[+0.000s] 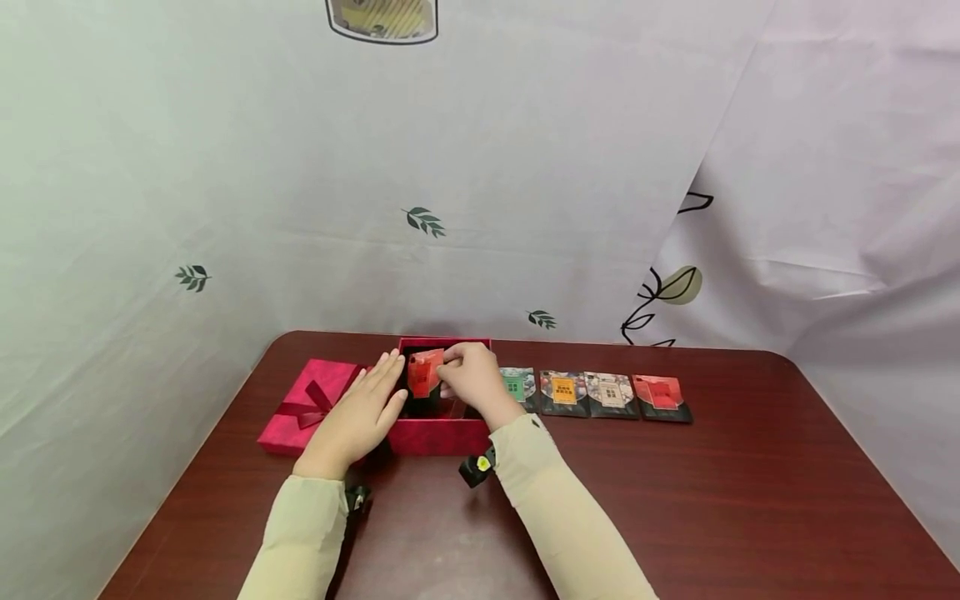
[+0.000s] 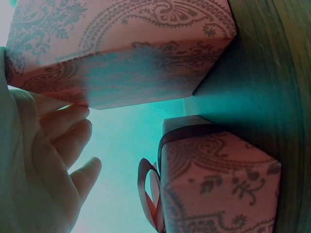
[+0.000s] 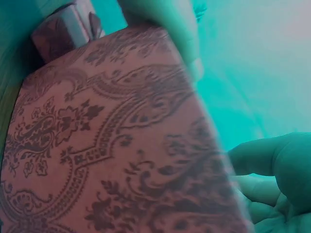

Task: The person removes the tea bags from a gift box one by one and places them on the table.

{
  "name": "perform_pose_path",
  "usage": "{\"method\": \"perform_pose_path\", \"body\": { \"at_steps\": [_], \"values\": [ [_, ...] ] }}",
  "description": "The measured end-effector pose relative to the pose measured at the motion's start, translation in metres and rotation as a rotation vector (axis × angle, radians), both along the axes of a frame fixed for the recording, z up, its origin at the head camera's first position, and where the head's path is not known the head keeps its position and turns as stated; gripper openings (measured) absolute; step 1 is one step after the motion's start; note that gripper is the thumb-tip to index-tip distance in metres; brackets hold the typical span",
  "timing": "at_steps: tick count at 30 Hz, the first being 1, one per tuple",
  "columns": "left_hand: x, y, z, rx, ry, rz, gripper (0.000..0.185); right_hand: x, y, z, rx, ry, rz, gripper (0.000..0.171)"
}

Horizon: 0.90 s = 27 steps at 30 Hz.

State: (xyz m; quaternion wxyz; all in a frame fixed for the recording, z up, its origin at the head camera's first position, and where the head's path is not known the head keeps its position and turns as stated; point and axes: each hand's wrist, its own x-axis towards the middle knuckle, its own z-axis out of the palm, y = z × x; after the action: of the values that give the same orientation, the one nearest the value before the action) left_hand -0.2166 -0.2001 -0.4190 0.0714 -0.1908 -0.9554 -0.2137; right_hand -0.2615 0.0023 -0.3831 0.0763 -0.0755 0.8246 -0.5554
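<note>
**A:** What are the fingers doing?

**B:** The right hand (image 1: 471, 379) pinches an orange-red packet (image 1: 424, 372) by its upper right edge, fingers curled round it, holding it over the open red box (image 1: 438, 435). The left hand (image 1: 365, 410) lies flat, fingers straight and close together, against the box's left wall, with the fingertips at the far left rim.

**A:** And the wrist views?

**B:** Both are tinted teal. The left wrist view shows loosely extended fingers (image 2: 68, 131) beside the patterned side of the box (image 2: 136, 58). The right wrist view is filled by the box's patterned wall (image 3: 112, 145), with fingertips (image 3: 272, 160) at the lower right; the packet cannot be made out there.

**A:** Where does the box sit?

**B:** Toward the far side of a dark brown table (image 1: 675, 500), left of centre. Just to its left lies the red lid (image 1: 307, 406) with a ribbon bow, partly under the left hand.

**A:** Anything to the right?

**B:** A row of four packets: green (image 1: 517, 385) just beside the right hand, then yellow (image 1: 563, 392), pale (image 1: 611, 394) and red (image 1: 660, 397), lying flat side by side. A white leaf-printed cloth (image 1: 480, 167) hangs behind.
</note>
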Motion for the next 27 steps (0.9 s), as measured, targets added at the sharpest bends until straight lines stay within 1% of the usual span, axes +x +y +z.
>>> {"method": "perform_pose_path", "body": {
  "at_steps": [5, 9, 13, 16, 23, 27],
  "values": [
    [0.000, 0.000, 0.001, -0.005, -0.009, 0.005, 0.060, 0.014, 0.016, 0.004, -0.047, 0.047, -0.004, 0.027],
    [0.001, 0.000, 0.002, 0.000, 0.005, -0.001, 0.060, 0.024, 0.029, 0.006, -0.097, 0.077, -0.012, 0.029],
    [0.001, 0.000, 0.000, 0.006, 0.017, -0.006, 0.059, 0.031, 0.041, 0.009, -0.149, 0.073, -0.027, 0.030],
    [0.002, 0.000, 0.000, 0.007, 0.010, -0.005, 0.059, 0.036, 0.051, 0.013, -0.175, 0.063, -0.031, 0.029],
    [0.002, 0.001, 0.000, 0.007, 0.015, -0.004, 0.058, 0.046, 0.079, 0.019, -0.249, 0.038, 0.006, 0.024],
    [0.001, 0.001, 0.000, 0.000, 0.015, 0.000, 0.059, 0.049, 0.096, 0.020, -0.270, -0.001, 0.026, 0.025]
  ]
}}
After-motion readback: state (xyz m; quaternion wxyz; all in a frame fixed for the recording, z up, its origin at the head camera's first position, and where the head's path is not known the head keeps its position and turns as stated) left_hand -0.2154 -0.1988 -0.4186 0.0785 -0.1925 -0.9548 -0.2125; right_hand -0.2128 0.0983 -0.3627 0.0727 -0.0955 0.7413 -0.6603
